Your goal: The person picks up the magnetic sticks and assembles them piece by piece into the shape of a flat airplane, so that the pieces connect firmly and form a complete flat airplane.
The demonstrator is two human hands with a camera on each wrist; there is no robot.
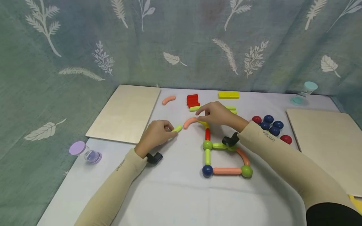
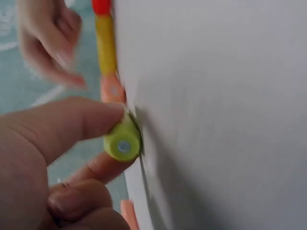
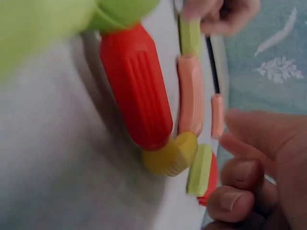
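- A person's left hand (image 1: pixel 157 133) pinches a short lime rod (image 1: pixel 177 128) between thumb and finger over the white-covered table (image 1: pixel 169 204), its tip just beside a curved salmon rod (image 1: pixel 190 122); whether the two touch cannot be told.
- The right hand (image 1: pixel 216 113), released and grasping nothing, hangs with fingers parted by the curved salmon rod's farther end.
- That end meets a curved yellow piece (image 1: pixel 205 124), joined in turn to a red rod (image 1: pixel 207 134) and a green ball (image 1: pixel 207 145), the corner of a rod-and-ball frame (image 1: pixel 227 171) reaching toward the table's near edge.
- Along the far edge lie a loose salmon piece (image 1: pixel 168 100), red rods (image 1: pixel 193 100) and a yellow block (image 1: pixel 228 95).
- Red and blue balls (image 1: pixel 268 119) cluster beside the right-hand board (image 1: pixel 325 144).
- A second board (image 1: pixel 124 113) covers the far left corner; a purple-ended timer (image 1: pixel 85 153) sits by the left edge, a teal-ended one (image 1: pixel 304 93) near the far right corner.
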